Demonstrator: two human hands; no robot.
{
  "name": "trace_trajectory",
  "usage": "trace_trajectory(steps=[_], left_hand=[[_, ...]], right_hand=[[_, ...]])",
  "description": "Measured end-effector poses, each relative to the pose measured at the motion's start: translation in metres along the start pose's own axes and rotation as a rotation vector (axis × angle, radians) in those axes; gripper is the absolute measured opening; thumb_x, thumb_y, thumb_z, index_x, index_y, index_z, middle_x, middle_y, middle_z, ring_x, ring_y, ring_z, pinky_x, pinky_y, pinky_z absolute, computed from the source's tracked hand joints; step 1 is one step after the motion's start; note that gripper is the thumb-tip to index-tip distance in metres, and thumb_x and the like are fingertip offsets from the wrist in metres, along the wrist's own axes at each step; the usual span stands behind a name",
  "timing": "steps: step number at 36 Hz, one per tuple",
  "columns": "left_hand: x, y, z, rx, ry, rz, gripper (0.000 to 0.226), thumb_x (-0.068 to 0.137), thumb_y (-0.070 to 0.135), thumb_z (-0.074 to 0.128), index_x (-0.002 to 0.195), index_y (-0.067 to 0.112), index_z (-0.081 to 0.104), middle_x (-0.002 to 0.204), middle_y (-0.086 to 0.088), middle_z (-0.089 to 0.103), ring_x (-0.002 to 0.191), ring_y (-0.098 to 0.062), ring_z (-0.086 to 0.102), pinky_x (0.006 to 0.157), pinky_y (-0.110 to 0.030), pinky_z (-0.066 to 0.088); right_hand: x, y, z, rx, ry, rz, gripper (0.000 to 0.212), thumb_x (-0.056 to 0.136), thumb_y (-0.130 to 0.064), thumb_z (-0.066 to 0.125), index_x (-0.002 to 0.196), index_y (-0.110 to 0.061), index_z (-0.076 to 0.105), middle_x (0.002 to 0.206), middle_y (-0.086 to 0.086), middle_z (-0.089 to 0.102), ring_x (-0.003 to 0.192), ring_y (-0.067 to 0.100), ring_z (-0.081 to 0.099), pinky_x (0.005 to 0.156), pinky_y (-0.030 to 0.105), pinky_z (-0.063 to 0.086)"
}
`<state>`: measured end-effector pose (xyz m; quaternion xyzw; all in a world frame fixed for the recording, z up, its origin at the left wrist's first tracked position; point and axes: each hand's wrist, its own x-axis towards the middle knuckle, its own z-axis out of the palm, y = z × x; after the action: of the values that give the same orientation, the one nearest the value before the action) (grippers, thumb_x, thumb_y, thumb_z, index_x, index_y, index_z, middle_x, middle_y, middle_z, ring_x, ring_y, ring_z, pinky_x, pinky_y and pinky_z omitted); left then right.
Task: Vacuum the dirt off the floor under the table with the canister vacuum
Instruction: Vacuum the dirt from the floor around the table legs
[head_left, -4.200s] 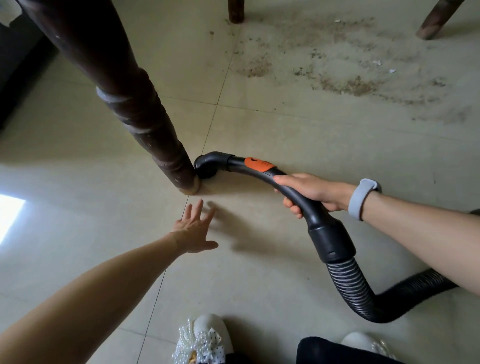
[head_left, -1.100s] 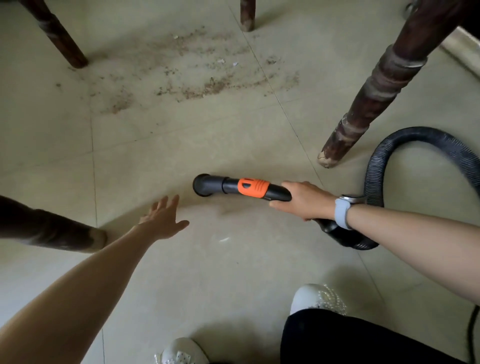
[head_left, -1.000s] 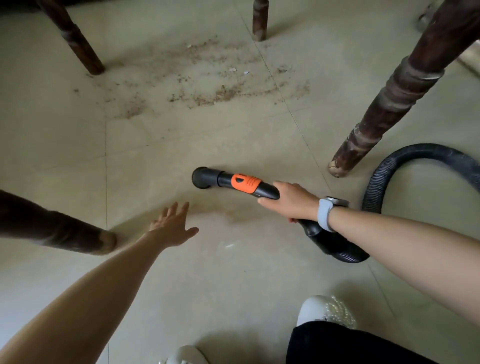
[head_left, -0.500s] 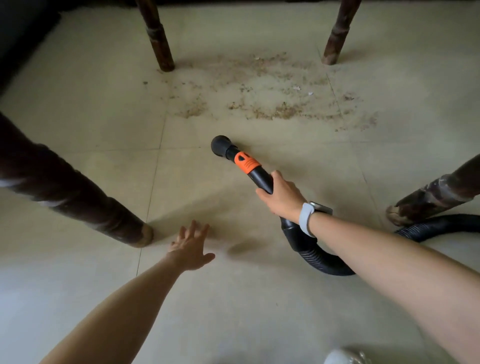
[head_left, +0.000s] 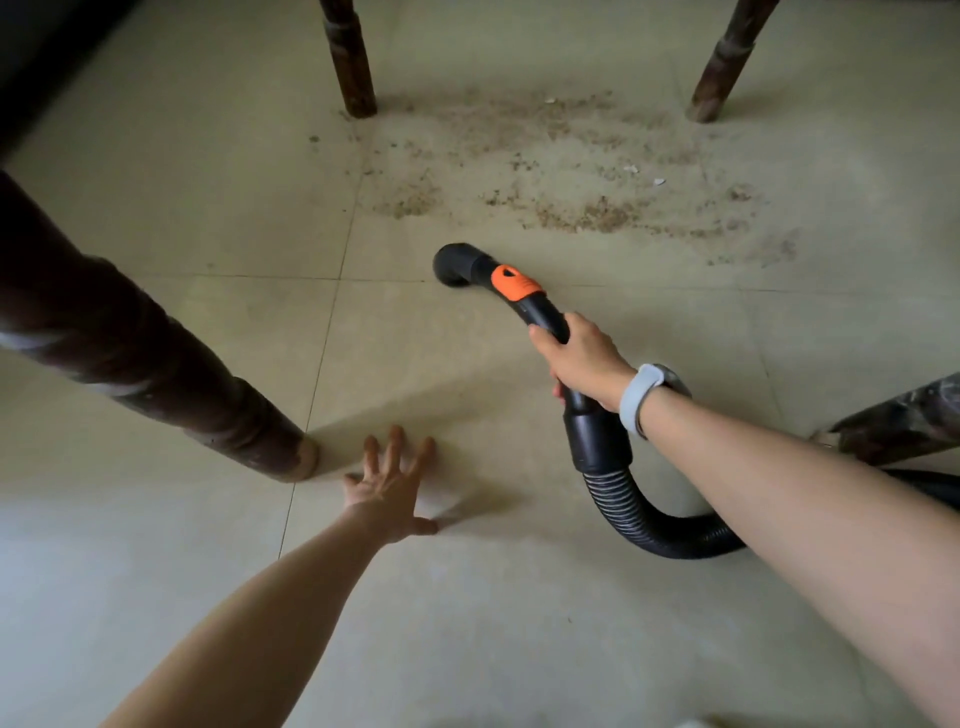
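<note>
Brown dirt (head_left: 571, 182) is scattered over the beige tiles between the two far table legs. My right hand (head_left: 584, 358) grips the black curved handle of the vacuum hose, just behind its orange slider (head_left: 511, 283). The open nozzle end (head_left: 454, 264) sits low over the floor, a short way in front of the dirt. The ribbed black hose (head_left: 639, 514) curls back to the right under my forearm. My left hand (head_left: 392, 486) lies with fingers spread flat on the floor beside the near left table leg. The canister is out of view.
Dark turned table legs stand around me: near left (head_left: 156, 374), near right (head_left: 904, 421), far left (head_left: 348, 57), far right (head_left: 727, 57). A dark edge (head_left: 47, 67) runs along the top left. Tile floor stretches toward me.
The view has swung to face the dirt squarely. My right hand has pushed the nozzle forward toward the dirt. My left hand has come down flat onto the floor near the left leg.
</note>
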<state>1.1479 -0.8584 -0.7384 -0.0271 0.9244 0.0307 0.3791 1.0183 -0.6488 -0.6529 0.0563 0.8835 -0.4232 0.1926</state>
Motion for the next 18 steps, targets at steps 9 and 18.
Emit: trace_trajectory(steps=[9,18], left_hand=[[-0.001,-0.001,0.000,-0.001,0.018,0.002,0.110,0.078,0.058,0.066,0.149,0.036,-0.015,0.156,-0.006,-0.028,0.144,-0.037,-0.018,0.113,-0.057,0.020],[0.002,0.000,0.000,0.021,0.027,-0.005,0.111,0.076,0.058,0.068,0.149,0.038,-0.012,0.156,-0.006,-0.025,0.144,-0.038,-0.014,0.109,-0.054,0.027]], right_hand=[[0.009,0.001,-0.016,0.152,0.094,0.128,0.028,0.094,-0.037,0.049,0.104,-0.011,0.048,0.082,0.009,0.057,0.044,0.020,0.054,0.046,0.026,0.045],[-0.005,-0.021,0.026,0.018,-0.225,-0.081,0.026,0.095,-0.037,0.050,0.103,-0.012,0.047,0.069,0.004,0.056,0.044,0.020,0.055,0.047,0.025,0.045]])
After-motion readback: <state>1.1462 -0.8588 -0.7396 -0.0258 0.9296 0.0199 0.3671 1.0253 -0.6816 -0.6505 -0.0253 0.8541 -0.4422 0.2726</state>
